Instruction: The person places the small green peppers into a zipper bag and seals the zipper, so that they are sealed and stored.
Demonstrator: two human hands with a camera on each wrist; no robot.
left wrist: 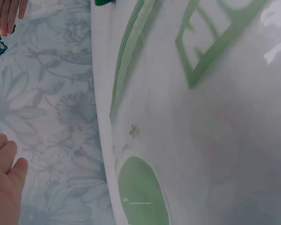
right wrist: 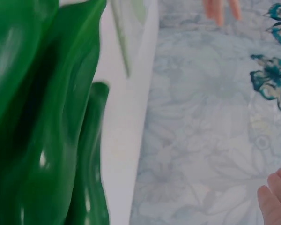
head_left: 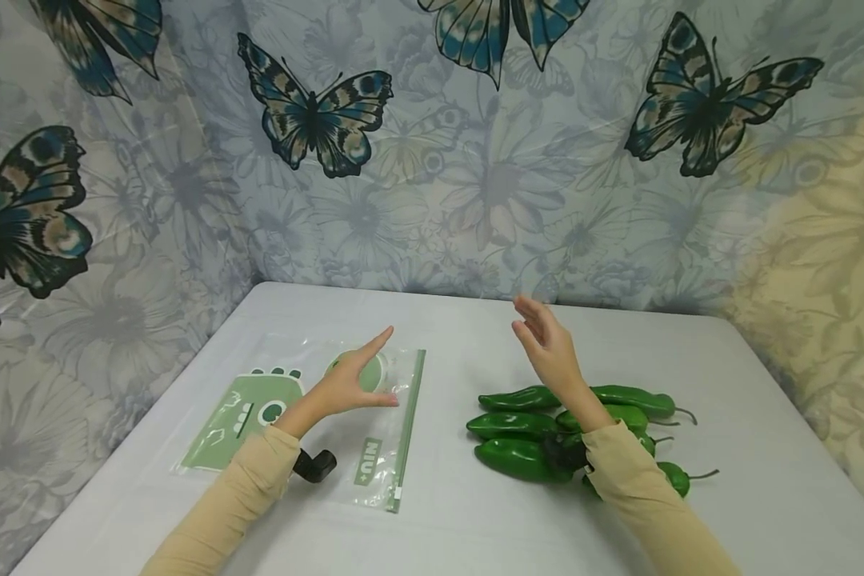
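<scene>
Both hands free, nothing grasped. Left hand (head_left: 346,390), left of centre in the head frame, is over the flat zip bag (head_left: 356,432), thumb and fingers spread. Right hand (head_left: 553,358), right of centre, is raised above the green peppers (head_left: 520,424) (lower right, loosely heaped, stems mostly rightward). Step reads as pre-contact: no grip on bag or peppers. Next move, my judgement: lower a hand, then close fingers on one item.

Soft light across my table (head_left: 446,536), yellow glow on the wall (head_left: 828,264) beyond its right edge, glints on the peppers (head_left: 522,460), glare on the bag (head_left: 353,424), both my wrist views hazy!
</scene>
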